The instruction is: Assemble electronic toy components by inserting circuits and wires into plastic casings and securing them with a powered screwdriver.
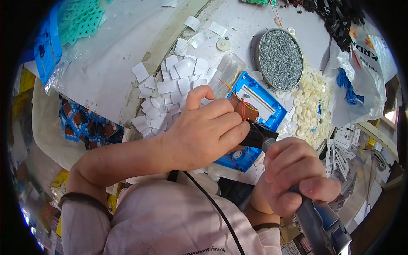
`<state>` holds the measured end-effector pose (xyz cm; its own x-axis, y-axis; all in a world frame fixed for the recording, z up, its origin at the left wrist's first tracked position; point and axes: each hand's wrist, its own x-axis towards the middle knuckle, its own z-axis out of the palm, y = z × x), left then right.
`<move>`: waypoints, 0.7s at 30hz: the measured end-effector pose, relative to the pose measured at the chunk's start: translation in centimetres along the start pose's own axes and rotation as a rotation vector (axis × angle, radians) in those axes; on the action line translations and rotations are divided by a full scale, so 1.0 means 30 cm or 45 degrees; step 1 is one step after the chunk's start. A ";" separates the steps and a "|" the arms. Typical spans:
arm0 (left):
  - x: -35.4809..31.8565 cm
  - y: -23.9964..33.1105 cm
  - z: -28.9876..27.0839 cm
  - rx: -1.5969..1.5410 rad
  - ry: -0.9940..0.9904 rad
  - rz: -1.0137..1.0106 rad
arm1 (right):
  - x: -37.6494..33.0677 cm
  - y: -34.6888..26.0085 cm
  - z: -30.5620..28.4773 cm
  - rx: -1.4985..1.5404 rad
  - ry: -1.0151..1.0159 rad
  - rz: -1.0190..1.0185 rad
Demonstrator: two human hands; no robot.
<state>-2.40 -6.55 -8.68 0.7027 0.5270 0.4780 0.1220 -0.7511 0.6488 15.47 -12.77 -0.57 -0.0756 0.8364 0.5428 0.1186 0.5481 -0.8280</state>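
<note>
Your right grip (297,170) was wrapped around a grey screwdriver (312,217), its fingers closed on the handle. The tool's shaft slanted left and away, toward a black part (258,137) at the near edge of an upper blue casing (278,112). Your left grip (208,127) was bent and partly closed, one finger raised on the far side; its fingertips came down beside the black part, but you could not tell whether they pinched it, because the hand hid the contact.

The upper casing lay just beyond and right of those left fingertips, on the far side of the screwdriver. Beside them, a brown board (247,112) sat in it with red and yellow wires (243,100) above. A lower blue casing (241,158) lay nearer you, partly under the black part. Farther right on the tabletop (238,19) stood a round tin (259,63) of small screws (280,59), with pale plastic discs (312,110) heaped just nearer; white squares (172,87) lay scattered left.
</note>
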 end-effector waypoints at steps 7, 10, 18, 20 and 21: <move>-0.002 -0.002 0.004 0.023 0.008 0.002 | 0.013 0.003 0.021 0.012 0.107 0.104; 0.006 -0.008 0.000 0.015 0.000 0.000 | 0.006 -0.002 -0.017 0.105 0.197 0.071; 0.030 -0.018 -0.035 0.025 -0.074 0.031 | -0.022 -0.203 -0.146 -0.447 0.545 0.044; 0.041 -0.026 -0.037 0.014 -0.116 0.063 | -0.041 -0.200 -0.094 -0.948 0.937 -0.189; 0.052 -0.034 -0.037 0.002 -0.137 0.085 | -0.056 -0.195 -0.066 -1.056 1.138 -0.326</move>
<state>-2.20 -4.54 -7.94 0.7805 0.4302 0.4535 0.0736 -0.7837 0.6168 16.85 -17.37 3.66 0.4722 0.2334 0.8500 0.8132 0.2568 -0.5223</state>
